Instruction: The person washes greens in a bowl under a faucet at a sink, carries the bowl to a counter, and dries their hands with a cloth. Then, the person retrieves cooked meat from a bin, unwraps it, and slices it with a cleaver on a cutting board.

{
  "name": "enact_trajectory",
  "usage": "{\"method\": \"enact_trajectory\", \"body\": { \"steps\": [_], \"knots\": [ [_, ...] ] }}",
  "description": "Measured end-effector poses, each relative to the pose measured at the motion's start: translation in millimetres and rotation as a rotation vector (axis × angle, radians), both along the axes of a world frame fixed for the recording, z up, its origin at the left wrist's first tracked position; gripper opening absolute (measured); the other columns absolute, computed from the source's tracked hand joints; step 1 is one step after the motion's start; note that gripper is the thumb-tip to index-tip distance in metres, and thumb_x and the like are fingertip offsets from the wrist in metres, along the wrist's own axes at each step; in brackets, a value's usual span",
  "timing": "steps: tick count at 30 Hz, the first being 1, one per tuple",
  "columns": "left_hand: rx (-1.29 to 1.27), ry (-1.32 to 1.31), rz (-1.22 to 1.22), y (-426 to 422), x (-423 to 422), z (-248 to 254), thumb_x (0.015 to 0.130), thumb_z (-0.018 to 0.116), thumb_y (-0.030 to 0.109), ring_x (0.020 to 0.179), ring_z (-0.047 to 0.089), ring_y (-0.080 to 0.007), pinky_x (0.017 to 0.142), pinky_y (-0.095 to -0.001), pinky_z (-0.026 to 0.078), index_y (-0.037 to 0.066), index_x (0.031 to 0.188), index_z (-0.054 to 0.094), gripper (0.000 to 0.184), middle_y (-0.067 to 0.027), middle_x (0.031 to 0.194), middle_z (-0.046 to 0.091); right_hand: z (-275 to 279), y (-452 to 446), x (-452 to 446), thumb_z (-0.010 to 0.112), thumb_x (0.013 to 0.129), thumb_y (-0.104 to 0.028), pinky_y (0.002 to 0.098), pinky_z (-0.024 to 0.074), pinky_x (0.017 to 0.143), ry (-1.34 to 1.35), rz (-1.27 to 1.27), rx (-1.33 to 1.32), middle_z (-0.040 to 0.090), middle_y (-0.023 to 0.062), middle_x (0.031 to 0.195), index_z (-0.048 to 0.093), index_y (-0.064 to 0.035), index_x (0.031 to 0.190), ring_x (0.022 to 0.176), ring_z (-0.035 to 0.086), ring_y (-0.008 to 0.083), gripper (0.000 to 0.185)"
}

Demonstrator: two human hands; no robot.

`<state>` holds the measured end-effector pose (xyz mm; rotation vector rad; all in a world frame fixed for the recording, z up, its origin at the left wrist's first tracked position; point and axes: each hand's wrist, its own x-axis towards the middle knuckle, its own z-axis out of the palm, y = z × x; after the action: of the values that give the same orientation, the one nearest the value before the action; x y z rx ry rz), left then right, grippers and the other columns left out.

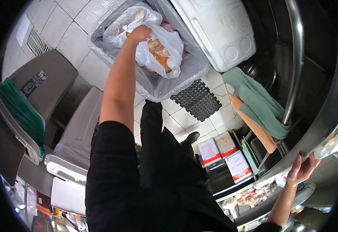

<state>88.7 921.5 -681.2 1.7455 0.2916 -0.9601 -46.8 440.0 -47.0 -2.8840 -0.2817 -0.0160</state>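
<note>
My left hand (141,34) reaches down into a large bin lined with clear plastic (153,89). Its fingers are closed on a white plastic bag (144,54) that has orange-brown pieces of food (159,52) inside; the pieces look like meat, but I cannot tell the kind. Another translucent bag (117,29) lies beside it in the bin. At the right, my right hand (303,170) is at the edge of the metal counter (285,166), thumb and fingers apart. Its fingertips are close to a clear plastic bag (337,145) on the counter; whether they touch it is unclear.
A white cooler (223,31) stands right of the bin. Green cloths (254,100) hang over a metal rail (296,58). Several oil tins (237,166) sit under the counter. Grey lidded bins (76,131) line the left. A black mat (198,100) lies on the tiles.
</note>
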Motion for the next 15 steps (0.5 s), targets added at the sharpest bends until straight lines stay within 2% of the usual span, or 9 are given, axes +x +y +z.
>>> {"method": "enact_trajectory", "body": {
  "steps": [1,2,4,5,7,8,10,12,15],
  "knots": [
    [-0.082,-0.078,-0.335,9,4,-21,0.076,0.063,0.020,0.087,0.067,-0.0329,0.079,-0.0435,0.053,0.000,0.105,0.064,0.035,-0.0190,0.094,0.068,-1,0,0,0.064,0.087,-0.006,0.0501,0.0266,0.109,0.003,0.001,0.009,0.037,0.0228,0.138,0.052,0.0030,0.123,0.131,0.037,0.0387,0.039],
    [-0.083,-0.079,-0.335,5,-5,-41,0.076,0.063,0.020,0.087,0.067,-0.0329,0.079,-0.0435,0.053,0.000,0.105,0.064,0.035,-0.0190,0.094,0.068,0,1,0,0.063,0.088,-0.007,0.0508,0.0262,0.110,0.007,0.002,0.014,0.036,0.0233,0.139,0.051,0.0037,0.123,0.132,0.036,0.0392,0.039],
    [0.243,-0.383,-0.778,-38,-38,-5,0.080,0.062,0.022,0.093,0.066,-0.0334,0.084,-0.0424,0.051,0.001,0.107,0.063,0.034,-0.0189,0.099,0.069,0,6,1,0.062,0.088,-0.007,0.0517,0.0270,0.109,-0.002,0.000,-0.006,0.036,0.0243,0.138,0.051,0.0052,0.124,0.133,0.036,0.0398,0.039],
    [0.299,-0.227,-0.294,-61,-57,12,0.079,0.065,0.026,0.098,0.065,-0.0345,0.087,-0.0410,0.051,0.002,0.099,0.068,0.031,-0.0181,0.104,0.069,1,3,-1,0.062,0.088,-0.007,0.0517,0.0270,0.109,-0.009,0.005,-0.015,0.036,0.0243,0.138,0.051,0.0052,0.124,0.133,0.036,0.0398,0.039],
    [0.434,-0.610,-0.174,-87,-98,-44,0.073,0.070,0.032,0.101,0.065,-0.0336,0.088,-0.0407,0.050,0.004,0.095,0.071,0.035,-0.0182,0.105,0.069,3,-6,-9,0.062,0.088,-0.007,0.0508,0.0295,0.107,-0.003,-0.051,0.024,0.037,0.0252,0.137,0.051,0.0054,0.124,0.130,0.038,0.0395,0.039],
    [0.428,-0.611,-0.164,-94,-89,-24,0.073,0.070,0.032,0.101,0.065,-0.0336,0.088,-0.0407,0.050,0.004,0.095,0.071,0.035,-0.0182,0.105,0.069,4,-5,-7,0.062,0.088,-0.008,0.0483,0.0326,0.106,-0.007,-0.016,-0.006,0.042,0.0255,0.133,0.050,0.0057,0.124,0.125,0.043,0.0366,0.040],
    [0.527,-0.027,-0.374,-114,-74,51,0.068,0.073,0.036,0.103,0.064,-0.0316,0.089,-0.0405,0.050,0.005,0.106,0.069,0.049,-0.0178,0.108,0.068,7,-15,-17,0.062,0.088,-0.009,0.0467,0.0341,0.104,0.002,-0.072,0.056,0.045,0.0250,0.130,0.048,0.0059,0.124,0.122,0.046,0.0347,0.042],
    [0.504,-0.058,-0.412,-128,-84,59,0.068,0.073,0.036,0.104,0.064,-0.0306,0.088,-0.0405,0.050,0.005,0.106,0.069,0.050,-0.0167,0.111,0.067,7,-16,-22,0.062,0.089,-0.010,0.0429,0.0374,0.101,-0.008,-0.158,0.134,0.054,0.0232,0.122,0.044,0.0060,0.125,0.115,0.052,0.0298,0.043],
    [0.572,-0.288,-0.523,-151,-93,58,0.071,0.070,0.036,0.103,0.065,-0.0293,0.087,-0.0412,0.052,0.005,0.108,0.066,0.049,-0.0162,0.115,0.065,8,-17,-22,0.063,0.089,-0.011,0.0413,0.0383,0.100,0.008,-0.159,0.138,0.055,0.0233,0.121,0.044,0.0057,0.123,0.113,0.053,0.0288,0.042]
  ]
}}
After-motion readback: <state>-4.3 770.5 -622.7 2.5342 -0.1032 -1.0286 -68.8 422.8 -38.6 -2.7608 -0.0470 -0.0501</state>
